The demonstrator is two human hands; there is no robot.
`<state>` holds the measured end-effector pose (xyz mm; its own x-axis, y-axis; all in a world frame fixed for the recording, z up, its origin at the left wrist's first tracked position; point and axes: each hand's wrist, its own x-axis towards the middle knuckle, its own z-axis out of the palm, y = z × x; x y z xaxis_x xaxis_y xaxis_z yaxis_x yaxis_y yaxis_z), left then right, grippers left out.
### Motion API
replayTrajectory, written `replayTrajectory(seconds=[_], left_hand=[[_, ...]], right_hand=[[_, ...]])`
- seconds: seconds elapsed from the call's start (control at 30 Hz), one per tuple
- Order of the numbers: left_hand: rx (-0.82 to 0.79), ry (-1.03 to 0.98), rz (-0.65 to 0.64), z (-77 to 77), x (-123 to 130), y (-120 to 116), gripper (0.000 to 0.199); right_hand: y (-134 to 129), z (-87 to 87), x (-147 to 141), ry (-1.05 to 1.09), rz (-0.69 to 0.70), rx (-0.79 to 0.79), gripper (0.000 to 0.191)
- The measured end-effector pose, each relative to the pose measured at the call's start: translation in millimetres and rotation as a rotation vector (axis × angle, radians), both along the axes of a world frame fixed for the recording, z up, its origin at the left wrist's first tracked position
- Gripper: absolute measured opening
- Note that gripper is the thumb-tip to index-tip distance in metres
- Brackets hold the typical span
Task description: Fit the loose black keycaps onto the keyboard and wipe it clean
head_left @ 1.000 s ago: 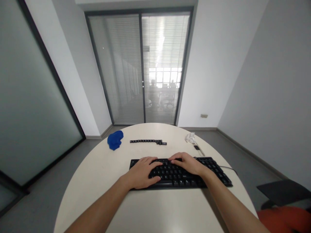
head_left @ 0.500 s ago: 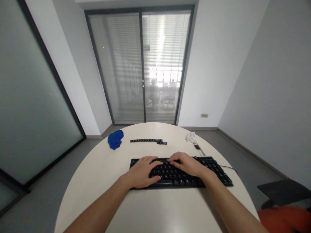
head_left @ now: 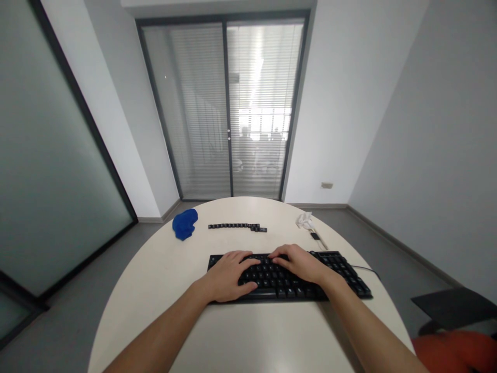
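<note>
A black keyboard [head_left: 272, 294] lies across the round table. My left hand [head_left: 229, 274] rests on its left part, fingers stretched forward and thumb apart, holding nothing visible. Over the upper middle rows, my right hand [head_left: 297, 261] has its thumb and index fingertips drawn close together at the keys. What lies between those fingertips, if anything, is too small to make out. Beyond the keyboard, several loose black keycaps [head_left: 233, 225] form a row, with a few more grouped at its right end.
A blue lump, perhaps putty or cloth [head_left: 185, 224], sits at the table's far left. On the far right are a crumpled white tissue [head_left: 305, 220] and a thin brush-like tool [head_left: 321, 241]. The keyboard cable [head_left: 367, 268] runs off rightward. A dark chair part [head_left: 454, 303] stands beyond the table [head_left: 155, 280].
The right fingertips have shifted very slightly to the right over the upper keys. My left hand stays in place on the keyboard.
</note>
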<state>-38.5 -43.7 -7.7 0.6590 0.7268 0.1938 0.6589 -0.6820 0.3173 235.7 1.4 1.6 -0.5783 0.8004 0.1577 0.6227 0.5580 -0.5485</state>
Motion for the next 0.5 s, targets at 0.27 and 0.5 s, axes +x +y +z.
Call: replayTrajectory(seconds=[0.27, 0.5], left_hand=[[0.014, -0.009, -0.003, -1.2, 0.4, 0.3, 0.057], [0.017, -0.010, -0.001, -2.0, 0.2, 0.6, 0.057]], right_hand=[[0.3, -0.7, -0.4, 0.025, 0.012, -0.003, 0.024], [-0.5, 1.1, -1.9, -0.033, 0.077, 0.068, 0.023]])
